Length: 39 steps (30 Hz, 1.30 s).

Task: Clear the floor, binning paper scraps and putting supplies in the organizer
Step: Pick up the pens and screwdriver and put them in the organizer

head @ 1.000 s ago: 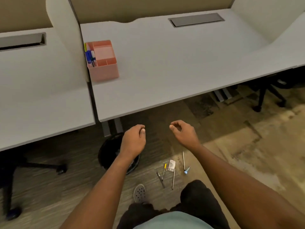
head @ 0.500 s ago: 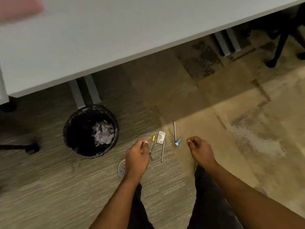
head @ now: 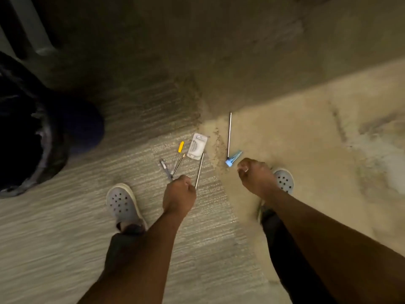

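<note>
Supplies lie on the carpet floor point(head: 219, 249) just ahead of both hands: left hand point(head: 179, 195), loosely clenched, sits at the near ends of a thin metal rod point(head: 199, 170) and pens point(head: 173, 166), contact unclear; right hand point(head: 255, 177), curled and empty, is just beside the blue-capped item point(head: 232, 158); white packet point(head: 197, 146) between

Both forearms are bare, with no sleeves visible to the lower frame edge. The left hand point(head: 179, 195) carries no visible ring or band; the right hand point(head: 255, 175) shows a small pale glint at one fingertip, too blurred to identify. Lower garment: dark trousers point(head: 122, 244), the hem reaching the left ankle. Footwear: pale grey clog-style left shoe point(head: 121, 204) and right shoe point(head: 285, 179), each with a rounded toe perforated by a cluster of small round vent holes
</note>
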Each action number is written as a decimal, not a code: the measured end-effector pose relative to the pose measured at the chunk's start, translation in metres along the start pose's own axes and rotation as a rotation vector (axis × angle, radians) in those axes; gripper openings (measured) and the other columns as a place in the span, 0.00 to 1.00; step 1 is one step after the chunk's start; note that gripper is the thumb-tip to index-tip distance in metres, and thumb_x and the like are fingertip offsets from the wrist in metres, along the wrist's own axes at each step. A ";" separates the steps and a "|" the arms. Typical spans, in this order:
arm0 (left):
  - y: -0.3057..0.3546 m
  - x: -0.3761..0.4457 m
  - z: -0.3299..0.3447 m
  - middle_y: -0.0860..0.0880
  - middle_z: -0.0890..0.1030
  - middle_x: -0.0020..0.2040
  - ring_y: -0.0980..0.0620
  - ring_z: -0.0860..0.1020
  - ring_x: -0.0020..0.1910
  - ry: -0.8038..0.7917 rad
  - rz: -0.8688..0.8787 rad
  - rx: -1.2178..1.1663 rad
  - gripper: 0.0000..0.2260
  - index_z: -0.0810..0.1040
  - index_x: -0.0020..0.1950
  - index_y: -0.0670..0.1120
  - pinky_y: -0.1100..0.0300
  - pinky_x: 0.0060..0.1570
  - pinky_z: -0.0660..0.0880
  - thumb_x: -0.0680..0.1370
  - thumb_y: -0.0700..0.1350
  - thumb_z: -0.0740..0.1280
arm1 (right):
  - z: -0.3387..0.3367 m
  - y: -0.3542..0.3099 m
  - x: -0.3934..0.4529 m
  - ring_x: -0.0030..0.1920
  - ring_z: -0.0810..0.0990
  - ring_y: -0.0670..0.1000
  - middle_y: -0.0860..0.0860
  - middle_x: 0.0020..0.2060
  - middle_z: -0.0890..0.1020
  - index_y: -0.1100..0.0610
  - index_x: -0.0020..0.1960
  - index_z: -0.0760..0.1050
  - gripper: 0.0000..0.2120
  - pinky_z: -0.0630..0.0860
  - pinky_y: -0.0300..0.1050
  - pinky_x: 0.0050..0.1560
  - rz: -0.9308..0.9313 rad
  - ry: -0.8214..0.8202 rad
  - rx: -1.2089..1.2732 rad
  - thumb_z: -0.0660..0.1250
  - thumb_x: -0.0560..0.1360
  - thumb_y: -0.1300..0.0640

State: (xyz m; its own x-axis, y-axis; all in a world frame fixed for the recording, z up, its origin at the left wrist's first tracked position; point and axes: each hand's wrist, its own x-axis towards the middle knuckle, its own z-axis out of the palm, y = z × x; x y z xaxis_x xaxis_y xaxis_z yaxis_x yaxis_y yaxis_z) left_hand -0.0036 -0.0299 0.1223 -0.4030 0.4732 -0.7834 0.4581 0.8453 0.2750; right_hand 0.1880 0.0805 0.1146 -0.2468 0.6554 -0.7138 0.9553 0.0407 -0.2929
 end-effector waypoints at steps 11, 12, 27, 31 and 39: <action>-0.044 0.111 0.120 0.40 0.79 0.56 0.39 0.78 0.56 0.052 0.028 0.204 0.13 0.75 0.58 0.42 0.49 0.51 0.75 0.76 0.46 0.69 | 0.078 0.029 0.142 0.50 0.78 0.64 0.63 0.48 0.79 0.62 0.53 0.72 0.13 0.75 0.52 0.47 -0.049 0.114 -0.150 0.67 0.75 0.54; -0.045 0.112 0.125 0.41 0.78 0.56 0.39 0.78 0.56 0.078 0.022 0.210 0.12 0.74 0.58 0.43 0.49 0.50 0.76 0.76 0.45 0.68 | 0.082 0.028 0.146 0.50 0.78 0.64 0.63 0.47 0.79 0.62 0.53 0.71 0.13 0.74 0.53 0.47 -0.022 0.147 -0.124 0.67 0.75 0.54; -0.071 0.082 0.088 0.51 0.76 0.39 0.54 0.74 0.32 0.098 0.054 -0.433 0.06 0.72 0.52 0.46 0.60 0.30 0.70 0.78 0.37 0.62 | 0.097 -0.041 0.103 0.29 0.77 0.45 0.48 0.32 0.78 0.53 0.50 0.66 0.15 0.70 0.29 0.30 -0.044 0.395 0.557 0.67 0.69 0.63; -0.082 0.073 0.067 0.54 0.74 0.32 0.57 0.67 0.26 0.053 -0.171 -0.901 0.06 0.77 0.43 0.52 0.63 0.24 0.63 0.79 0.46 0.64 | 0.131 -0.073 0.045 0.27 0.78 0.47 0.49 0.31 0.78 0.51 0.48 0.65 0.16 0.73 0.34 0.26 -0.125 0.213 0.572 0.68 0.70 0.67; -0.115 0.098 0.036 0.49 0.78 0.34 0.52 0.74 0.32 0.059 -0.210 -0.878 0.09 0.79 0.41 0.50 0.58 0.36 0.71 0.80 0.48 0.64 | 0.190 -0.117 0.015 0.32 0.80 0.47 0.49 0.34 0.82 0.58 0.45 0.76 0.02 0.76 0.38 0.33 -0.177 -0.052 0.511 0.67 0.73 0.63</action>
State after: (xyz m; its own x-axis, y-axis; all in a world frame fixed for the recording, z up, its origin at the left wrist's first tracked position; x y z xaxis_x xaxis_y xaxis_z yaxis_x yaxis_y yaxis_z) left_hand -0.0674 -0.0902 -0.0062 -0.4610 0.2790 -0.8424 -0.3895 0.7894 0.4745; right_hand 0.0418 -0.0577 0.0174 -0.4172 0.6330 -0.6521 0.7006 -0.2330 -0.6744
